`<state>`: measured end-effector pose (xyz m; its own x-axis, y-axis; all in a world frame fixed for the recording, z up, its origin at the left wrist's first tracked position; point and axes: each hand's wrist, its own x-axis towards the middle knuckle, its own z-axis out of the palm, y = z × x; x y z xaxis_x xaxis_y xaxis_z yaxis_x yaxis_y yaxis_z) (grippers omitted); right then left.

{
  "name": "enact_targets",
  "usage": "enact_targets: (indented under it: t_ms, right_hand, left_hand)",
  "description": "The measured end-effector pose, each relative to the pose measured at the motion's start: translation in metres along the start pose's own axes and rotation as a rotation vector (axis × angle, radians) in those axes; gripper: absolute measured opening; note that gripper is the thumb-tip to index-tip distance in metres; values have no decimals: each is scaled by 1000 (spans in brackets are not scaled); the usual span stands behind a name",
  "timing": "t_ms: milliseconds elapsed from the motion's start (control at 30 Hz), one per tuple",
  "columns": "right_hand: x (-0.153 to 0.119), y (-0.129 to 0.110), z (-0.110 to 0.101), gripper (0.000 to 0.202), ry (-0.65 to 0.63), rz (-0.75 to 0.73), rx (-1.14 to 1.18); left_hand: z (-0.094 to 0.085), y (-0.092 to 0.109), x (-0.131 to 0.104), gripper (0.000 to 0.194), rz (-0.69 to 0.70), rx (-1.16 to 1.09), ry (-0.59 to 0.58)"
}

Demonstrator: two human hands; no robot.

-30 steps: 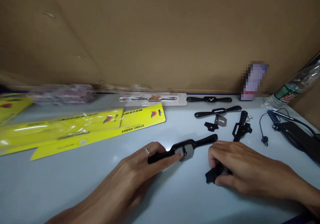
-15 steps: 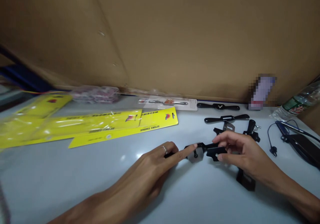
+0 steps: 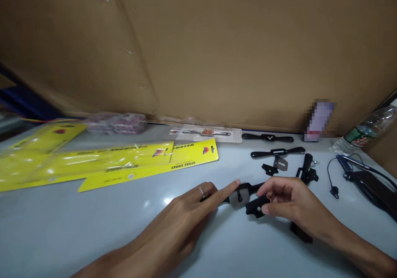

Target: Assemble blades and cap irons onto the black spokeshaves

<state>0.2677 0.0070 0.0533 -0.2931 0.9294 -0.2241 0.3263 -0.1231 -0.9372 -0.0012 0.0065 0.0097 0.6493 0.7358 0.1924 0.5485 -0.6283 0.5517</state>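
Observation:
My left hand (image 3: 195, 205), a ring on one finger, is closed around one handle of a black spokeshave (image 3: 246, 187), its index finger stretched toward the tool's middle. A grey blade (image 3: 239, 198) lies on that middle with a dark screw showing through its slot. Between the thumb and fingers of my right hand (image 3: 285, 197) is a black cap plate (image 3: 256, 205), just beside the blade and apart from it. Under my right hand a dark flat piece (image 3: 300, 232) lies on the table, partly hidden.
Beyond my hands lie spokeshave bodies (image 3: 277, 152), a loose blade (image 3: 281, 163) and another cap plate (image 3: 269, 169). Yellow printed cards (image 3: 198, 156) with clear plastic spread at left. A bottle (image 3: 362, 133), a phone (image 3: 319, 121) and a black earphone set (image 3: 372, 183) are at right.
My right hand has brought the cap plate left and lower, closer to the blade. My left hand keeps its hold on the spokeshave. The view has shifted slightly.

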Motion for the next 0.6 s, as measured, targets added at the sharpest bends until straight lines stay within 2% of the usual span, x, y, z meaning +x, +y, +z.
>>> enact_targets:
  t_ms: [167,333,600]
  right_hand:
    - [0,-2,-1,17,25,-9,-3]
    - [-2,-1,3,11,-1,-49,-18]
    - [-11,4,4,10,105,-201,-308]
  left_hand:
    - [4,-2,-2,72,1,-6,48]
    - [6,-3,0,70,24,21,112]
    - [8,-3,1,71,27,8,108]
